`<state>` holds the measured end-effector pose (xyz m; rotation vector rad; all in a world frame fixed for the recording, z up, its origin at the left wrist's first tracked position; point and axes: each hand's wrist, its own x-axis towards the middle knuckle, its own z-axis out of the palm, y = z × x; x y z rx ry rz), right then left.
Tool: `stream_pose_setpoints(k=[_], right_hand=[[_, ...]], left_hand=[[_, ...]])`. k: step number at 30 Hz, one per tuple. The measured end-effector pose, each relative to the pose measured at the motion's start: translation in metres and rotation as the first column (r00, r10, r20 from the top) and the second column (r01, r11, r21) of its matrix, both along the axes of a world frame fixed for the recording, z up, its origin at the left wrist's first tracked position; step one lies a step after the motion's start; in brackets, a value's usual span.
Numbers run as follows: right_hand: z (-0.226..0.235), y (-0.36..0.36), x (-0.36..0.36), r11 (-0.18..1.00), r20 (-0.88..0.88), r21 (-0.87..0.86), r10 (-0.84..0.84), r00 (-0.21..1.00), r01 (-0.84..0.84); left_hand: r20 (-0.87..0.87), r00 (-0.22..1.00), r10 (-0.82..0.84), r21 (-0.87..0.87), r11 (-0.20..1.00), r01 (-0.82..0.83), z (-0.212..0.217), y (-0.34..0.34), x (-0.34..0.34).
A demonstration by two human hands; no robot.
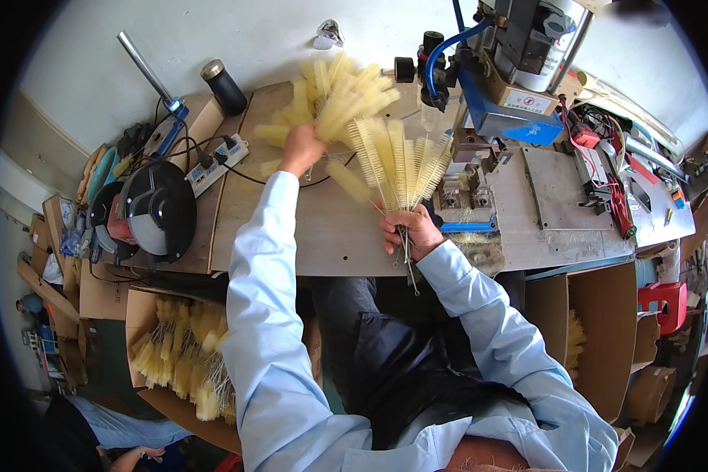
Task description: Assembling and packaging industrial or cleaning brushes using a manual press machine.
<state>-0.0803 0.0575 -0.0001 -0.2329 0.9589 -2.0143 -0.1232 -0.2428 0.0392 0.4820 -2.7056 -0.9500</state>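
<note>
My right hand [414, 233] is closed round the twisted wire stems of a bunch of pale yellow bottle brushes [401, 161]. Their bristle heads fan upward, and the looped wire ends hang below my fist over the table's front edge. Farther off to the left, my left hand [303, 149] is closed at the near side of a heap of similar brushes [338, 94], with a wire loop showing beneath it. Bristles partly hide its fingers. One slanting brush [348, 181] lies between the two hands.
A machine with a blue bracket [519, 126] stands right of the bunch. At left are a power strip [216, 167], a black-guarded bench grinder [161, 211] and a black flask [224, 88]. Below the table, a cardboard box [139, 315] holds many brushes; another box [606, 338] stands right.
</note>
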Motion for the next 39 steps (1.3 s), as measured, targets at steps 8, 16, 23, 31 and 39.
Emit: stream_pose_setpoints(k=[8,16,23,31,39], right_hand=[[0.003,0.002,0.0,1.0,-0.002,0.008,-0.023,1.0,0.023],[-0.001,0.002,-0.004,0.999,0.005,0.006,-0.042,0.999,0.042],[0.005,0.0,0.002,0.999,-0.03,0.018,-0.032,0.999,0.033],[0.001,0.0,0.001,0.999,-0.044,0.006,-0.038,0.998,0.038],[-0.003,0.003,-0.003,0.999,-0.023,-0.014,-0.045,0.999,0.045]], left_hand=[[-0.308,0.901,0.305,0.791,0.609,0.064,0.015,-0.032,0.018],[-0.389,0.776,0.497,0.766,0.642,-0.028,0.008,-0.007,0.05],[-0.446,0.756,0.478,0.589,0.794,-0.155,0.0,-0.023,0.039],[0.07,0.773,0.631,-0.124,0.774,-0.621,0.003,-0.003,0.024],[0.134,0.748,0.65,-0.334,0.74,-0.584,0.005,0.018,0.006]])
